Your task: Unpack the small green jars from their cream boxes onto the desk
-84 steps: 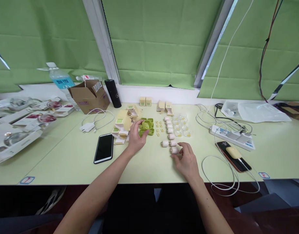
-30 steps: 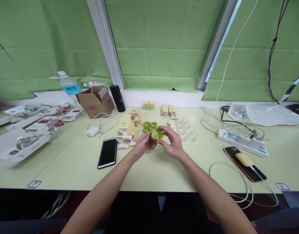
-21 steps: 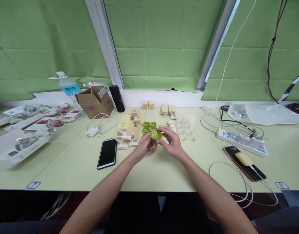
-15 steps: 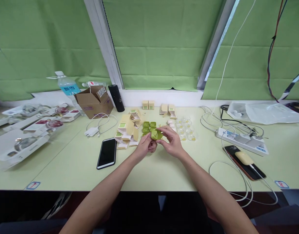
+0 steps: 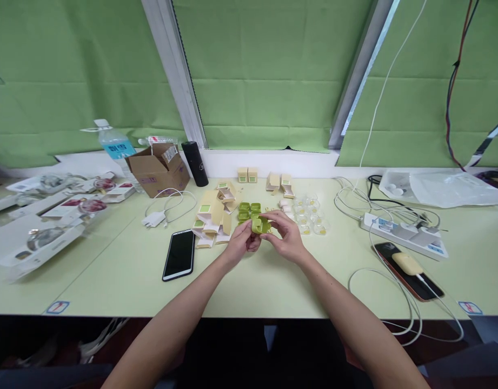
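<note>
My left hand (image 5: 241,244) and my right hand (image 5: 287,237) meet above the middle of the pale green table (image 5: 111,270), both pinched on one small green plastic case (image 5: 260,224). Just behind it lie more green cases (image 5: 249,209) in a group. To the left of those sits a heap of small cream cardboard boxes (image 5: 212,216). To the right stand several clear little cups (image 5: 311,216) and some pinkish white capsules (image 5: 285,204), partly hidden by my right hand.
A black phone (image 5: 179,254) lies left of my hands, with a white charger and cable (image 5: 159,213) behind it. Further left are a brown carton (image 5: 157,168), a black tumbler (image 5: 194,163), a water bottle (image 5: 113,143). At the right are a power strip (image 5: 403,235), cables, a phone under a cream case (image 5: 409,267).
Earlier my left hand reached into the green cases and my right rested by the capsules. Both hands have since come together on one green case and barely shifted in the last second.
</note>
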Demonstrator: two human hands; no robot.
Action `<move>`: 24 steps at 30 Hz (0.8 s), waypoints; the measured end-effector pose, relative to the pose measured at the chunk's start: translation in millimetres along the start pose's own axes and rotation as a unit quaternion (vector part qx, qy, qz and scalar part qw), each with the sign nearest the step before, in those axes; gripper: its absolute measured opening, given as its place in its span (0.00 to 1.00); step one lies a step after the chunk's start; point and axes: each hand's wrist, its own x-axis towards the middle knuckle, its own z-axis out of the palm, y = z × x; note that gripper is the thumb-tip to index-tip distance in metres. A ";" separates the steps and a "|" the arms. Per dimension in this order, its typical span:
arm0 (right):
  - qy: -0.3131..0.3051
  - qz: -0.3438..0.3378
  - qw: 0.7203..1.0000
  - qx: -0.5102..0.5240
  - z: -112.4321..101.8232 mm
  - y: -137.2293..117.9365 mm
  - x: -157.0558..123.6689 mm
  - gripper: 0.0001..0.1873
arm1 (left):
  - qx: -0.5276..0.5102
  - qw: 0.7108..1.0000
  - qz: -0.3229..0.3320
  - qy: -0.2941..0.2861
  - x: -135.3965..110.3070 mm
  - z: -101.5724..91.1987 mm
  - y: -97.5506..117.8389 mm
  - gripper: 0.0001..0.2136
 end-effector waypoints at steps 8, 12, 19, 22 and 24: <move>0.039 0.022 0.999 -0.003 2.9 2.6 -2.2 0.21 | 0.097 0.984 0.145 0.037 -0.6 -7.7 3.2 0.30; 0.049 -0.017 0.997 -0.061 3.0 0.1 -2.4 0.13 | 0.143 0.977 0.152 0.040 -1.1 -3.2 6.8 0.29; 0.035 -0.051 0.989 -0.134 -1.8 -6.3 -0.2 0.11 | 0.147 0.976 0.133 0.087 0.7 -2.8 8.4 0.25; 0.066 -0.042 0.984 -0.158 -0.7 -3.3 0.1 0.07 | 0.178 0.970 0.137 0.093 1.1 -3.5 8.0 0.23; 0.068 -0.040 0.984 -0.162 0.5 -0.9 0.1 0.08 | 0.195 0.967 0.138 0.091 0.8 -2.5 7.4 0.22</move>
